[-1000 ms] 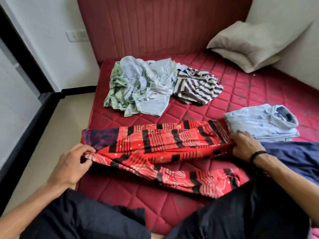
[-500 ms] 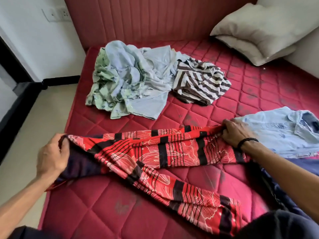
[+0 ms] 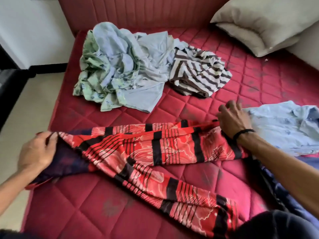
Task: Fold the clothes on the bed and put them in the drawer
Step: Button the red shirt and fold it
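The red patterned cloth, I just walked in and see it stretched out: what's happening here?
A person is folding the red patterned cloth on the red mattress. The left hand grips one end; the right hand is at the other end, fingers spread. A crumpled pile and a striped shirt lie unfolded behind; a light blue shirt sits folded beside.
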Tool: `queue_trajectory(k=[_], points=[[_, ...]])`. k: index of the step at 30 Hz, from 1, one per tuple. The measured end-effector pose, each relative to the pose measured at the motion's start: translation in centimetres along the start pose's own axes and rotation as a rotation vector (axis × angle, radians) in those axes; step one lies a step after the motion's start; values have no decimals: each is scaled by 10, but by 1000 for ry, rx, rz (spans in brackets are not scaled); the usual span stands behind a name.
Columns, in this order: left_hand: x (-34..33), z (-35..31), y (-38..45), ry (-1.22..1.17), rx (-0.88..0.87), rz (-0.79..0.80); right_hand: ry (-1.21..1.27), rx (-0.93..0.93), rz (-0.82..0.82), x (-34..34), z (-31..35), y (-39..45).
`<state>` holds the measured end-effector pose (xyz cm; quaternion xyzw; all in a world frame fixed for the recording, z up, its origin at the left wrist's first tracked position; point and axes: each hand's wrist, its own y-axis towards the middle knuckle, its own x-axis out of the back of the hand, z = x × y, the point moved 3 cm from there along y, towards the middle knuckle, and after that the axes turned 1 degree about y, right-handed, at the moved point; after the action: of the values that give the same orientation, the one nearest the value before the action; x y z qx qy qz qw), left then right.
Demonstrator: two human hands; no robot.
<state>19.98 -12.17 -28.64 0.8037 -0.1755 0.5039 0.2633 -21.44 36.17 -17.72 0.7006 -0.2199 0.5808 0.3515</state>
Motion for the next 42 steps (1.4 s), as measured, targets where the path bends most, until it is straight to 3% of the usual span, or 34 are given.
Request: queue_trajectory(k=[1, 3, 5, 6, 10, 13, 15, 21, 25, 28, 30, 32, 34, 38, 40, 42], points=[[13, -25, -8, 40, 58, 1, 50, 22, -7, 10, 10, -14], [18, -25, -13, 66, 69, 37, 386, 226, 189, 31, 50, -57], [15, -26, -13, 2, 85, 28, 316, 425, 566, 44, 98, -112], [19, -29, -14, -3, 89, 36, 269, 535, 626, 49, 113, -141], [40, -33, -20, -184, 131, -11, 298, 731, 514, 33, 135, -216], [62, -51, -33, -160, 8, -109, 342, 587, 639, 23, 128, -193], [66, -61, -39, -184, -32, -56, 429, 409, 571, 46, 126, -157], [46, -61, -50, -368, -36, 138, 1014, -44, 296, 133, 124, -30], [37, -58, -35, -326, -7, 216, 1179, -178, 265, 162, 116, 45], [37, -57, -27, -396, 89, 198, 1079, -21, 337, 176, 103, 83], [36, -55, -28, -497, 132, 152, 776, 246, 355, 181, 94, 94], [35, -53, -33, -552, 116, 123, 423, 431, 279, 176, 78, 94], [36, -48, -38, -553, 48, 110, 261, 546, 158, 163, 62, 80], [34, -46, -46, -360, -56, 67, 76, 608, -133, 98, 31, 8], [37, -50, -48, -246, -117, 54, 43, 644, -128, 44, 18, -43], [41, -56, -47, -117, -139, 97, 39, 659, 44, -5, 9, -86]])
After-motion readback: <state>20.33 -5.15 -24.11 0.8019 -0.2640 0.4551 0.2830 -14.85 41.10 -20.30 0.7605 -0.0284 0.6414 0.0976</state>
